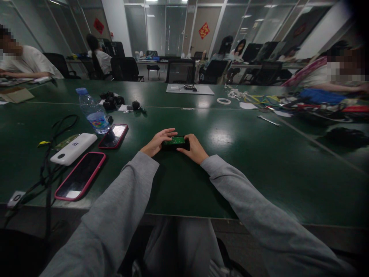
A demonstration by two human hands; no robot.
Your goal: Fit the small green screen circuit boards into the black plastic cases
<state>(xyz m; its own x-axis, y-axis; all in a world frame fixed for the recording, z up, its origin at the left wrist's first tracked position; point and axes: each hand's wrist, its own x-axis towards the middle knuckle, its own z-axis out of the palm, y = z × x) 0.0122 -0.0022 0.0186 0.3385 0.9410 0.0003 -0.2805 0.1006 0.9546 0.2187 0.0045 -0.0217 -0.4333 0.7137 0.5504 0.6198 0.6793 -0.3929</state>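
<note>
A small black case with a green circuit board (pixel 176 141) in it rests on the dark green table, between my hands. My left hand (pixel 158 142) grips its left end, thumb at the board's edge and the other fingers reaching over the far side. Around the right end, my right hand (pixel 196 148) is closed, with its thumb on the near side and its index finger at the far corner. The underside of the case is hidden.
On the left of the table (pixel 184 184) lie two red-edged phones (pixel 80 176) (pixel 113 136), a white power bank (pixel 74 149), black cables (pixel 46 169) and a water bottle (pixel 95 113). Tangled cables (pixel 317 104) and a metal rod (pixel 268 120) are at the right. People sit on both sides.
</note>
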